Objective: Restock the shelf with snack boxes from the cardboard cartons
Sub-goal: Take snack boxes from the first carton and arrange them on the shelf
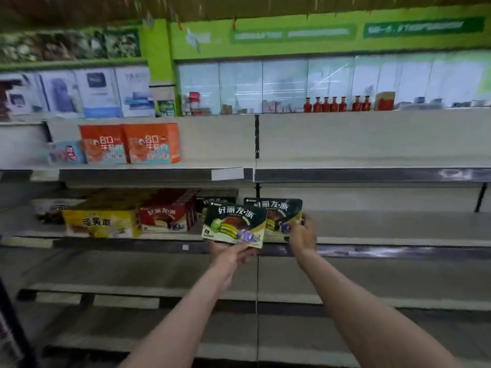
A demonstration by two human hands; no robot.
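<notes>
The left hand (231, 252) grips a dark green rectangular snack box (235, 224) from below, tilted, face outward. The right hand (301, 236) holds a matching box (279, 213) at its right end, long axis along the shelf's front edge (398, 241).

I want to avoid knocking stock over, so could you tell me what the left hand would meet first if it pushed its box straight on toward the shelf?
Probably the dark green box already standing behind the held box; the left hand aims there, though depth is unclear.

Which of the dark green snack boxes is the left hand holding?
The front dark green box, gripped from below by the left hand; the right hand holds the one behind.
</notes>
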